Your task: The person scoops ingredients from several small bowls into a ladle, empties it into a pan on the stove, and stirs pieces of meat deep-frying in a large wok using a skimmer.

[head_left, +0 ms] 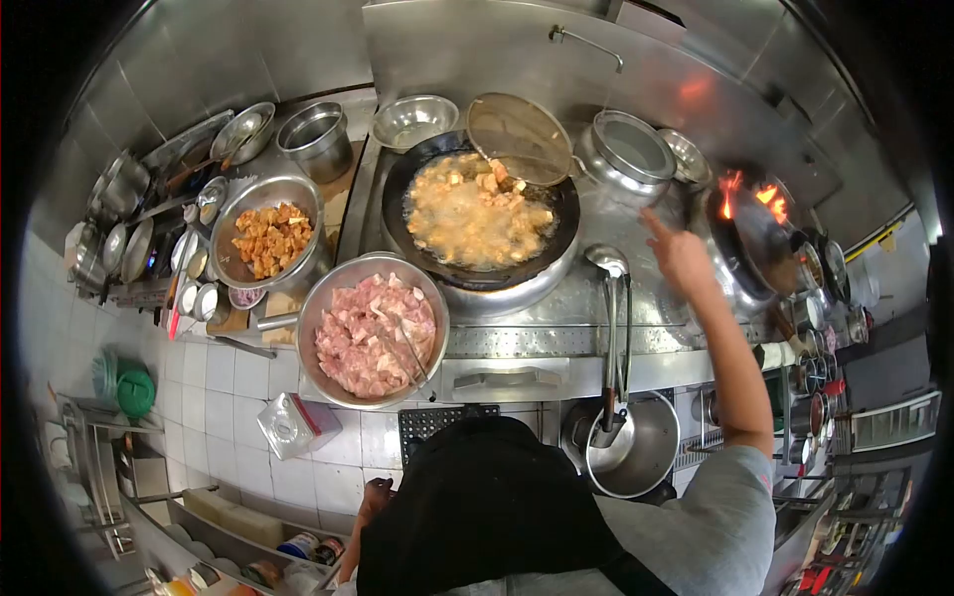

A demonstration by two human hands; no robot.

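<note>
Steel kitchen range [556, 308]: right hand [678, 256] open, empty, near flaming wok [760, 238]; left hand [375, 495] unclear.

No text, label, brand, number or sign could be read anywhere. A dark round mark was seen on the clear packet [295, 422] below the counter [556, 343], but it was too small and blurred to be made out. Any labels on the jars [308, 546] were likewise illegible.
</note>
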